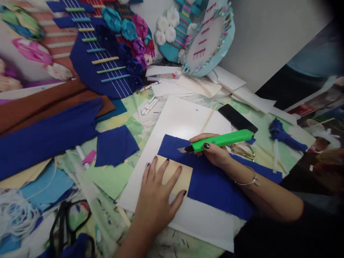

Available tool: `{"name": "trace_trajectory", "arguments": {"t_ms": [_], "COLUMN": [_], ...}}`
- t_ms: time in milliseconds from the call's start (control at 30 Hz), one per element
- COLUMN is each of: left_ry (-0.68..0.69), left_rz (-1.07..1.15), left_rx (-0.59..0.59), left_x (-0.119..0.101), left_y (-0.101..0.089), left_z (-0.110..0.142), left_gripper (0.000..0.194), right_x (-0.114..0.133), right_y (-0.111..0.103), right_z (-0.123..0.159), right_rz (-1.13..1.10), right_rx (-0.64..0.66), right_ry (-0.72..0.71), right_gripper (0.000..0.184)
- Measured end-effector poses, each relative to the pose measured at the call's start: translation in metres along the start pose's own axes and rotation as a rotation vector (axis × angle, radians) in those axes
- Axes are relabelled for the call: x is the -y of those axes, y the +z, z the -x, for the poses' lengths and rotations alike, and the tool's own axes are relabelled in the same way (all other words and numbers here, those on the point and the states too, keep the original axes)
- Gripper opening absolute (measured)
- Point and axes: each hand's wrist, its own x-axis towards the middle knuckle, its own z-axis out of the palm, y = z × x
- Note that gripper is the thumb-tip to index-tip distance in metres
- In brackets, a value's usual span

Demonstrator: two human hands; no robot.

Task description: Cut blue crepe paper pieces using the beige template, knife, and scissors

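Note:
My left hand (158, 190) lies with fingers spread on a cream square card (185, 181), pressing it onto a strip of dark blue paper or fabric (209, 182). In my right hand (215, 152) is a green utility knife (225, 139), its blade out and pointing left, just above the blue strip near the card's upper edge. I cannot tell whether the blade touches the strip. Under all this lies a white board (182, 118). A stack of cut blue squares (115, 147) rests to the left of the board.
Gold-handled scissors (243, 150), a black phone (238, 118) and a blue glue gun (286, 136) lie to the right. Black-framed glasses (68, 222) and white cord (17, 213) are at lower left. Decorated guitar shapes (102, 68) stand at the back.

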Motion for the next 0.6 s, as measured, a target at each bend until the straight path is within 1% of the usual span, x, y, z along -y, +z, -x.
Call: {"name": "trace_trajectory", "arguments": {"t_ms": [67,200,333,433,500,600], "left_ry": [0.015,0.032,0.047,0.049,0.053,0.060], "left_rz": [-0.031,-0.081,-0.113,-0.122,-0.129,-0.137], "left_rx": [-0.012,-0.013,-0.012,-0.010,-0.003,-0.001], "left_x": [-0.001,0.000,0.002,0.003,0.003,0.003], "left_y": [0.000,0.003,0.006,0.007,0.007,0.008], "left_z": [0.000,0.002,0.002,0.002,0.001,0.001], "left_gripper": [0.049,0.048,0.048,0.047,0.047,0.048], "right_x": [0.001,0.004,0.006,0.006,0.008,0.018], "right_y": [0.002,0.004,0.006,0.005,0.002,-0.002], "right_z": [0.000,0.001,0.011,0.018,0.020,0.018], "right_rz": [-0.011,0.053,0.108,0.133,0.181,0.287], "right_rx": [0.050,0.059,0.117,0.134,0.154,0.213], "right_ry": [-0.003,0.008,0.047,0.078,0.096,0.111], "right_gripper": [0.029,0.023,0.020,0.021,0.022,0.022]}}
